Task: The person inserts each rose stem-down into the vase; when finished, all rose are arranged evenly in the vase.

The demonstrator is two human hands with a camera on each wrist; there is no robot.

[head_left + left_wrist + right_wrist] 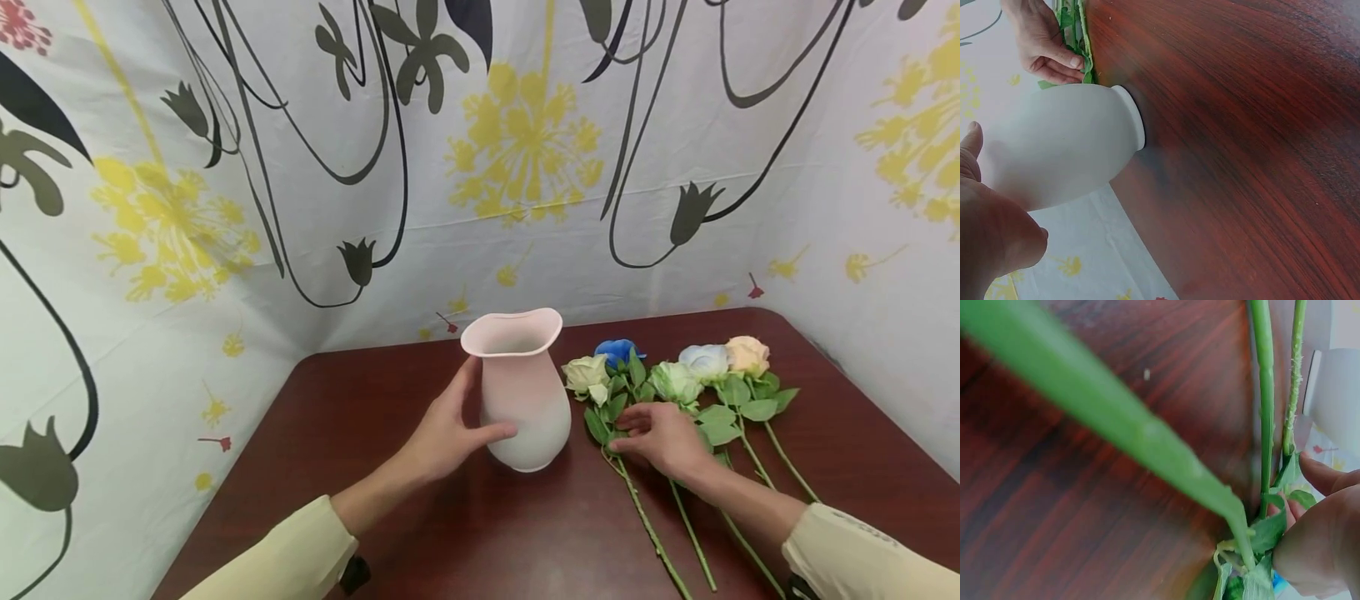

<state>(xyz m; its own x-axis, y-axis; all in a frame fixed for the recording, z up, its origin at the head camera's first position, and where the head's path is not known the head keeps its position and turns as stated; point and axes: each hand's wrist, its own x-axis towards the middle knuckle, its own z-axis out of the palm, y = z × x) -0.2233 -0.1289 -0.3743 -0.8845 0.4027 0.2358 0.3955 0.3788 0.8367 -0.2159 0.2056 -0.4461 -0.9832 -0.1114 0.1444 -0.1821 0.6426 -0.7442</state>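
Left fingers (461, 385) straight, spread at the side of my vase (528, 412), upright on the desk (360, 408). Right fingers (639, 411) at leaves (597, 427) below the cream rose (588, 376); can't tell if pinching.

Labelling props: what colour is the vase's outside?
Pale pink on top, fading to whitish below; the vase shows best in the head view.

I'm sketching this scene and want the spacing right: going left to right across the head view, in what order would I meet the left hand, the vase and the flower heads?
Left hand → vase → cream flower → blue flower → pale green flower → pale blue flower → peach flower
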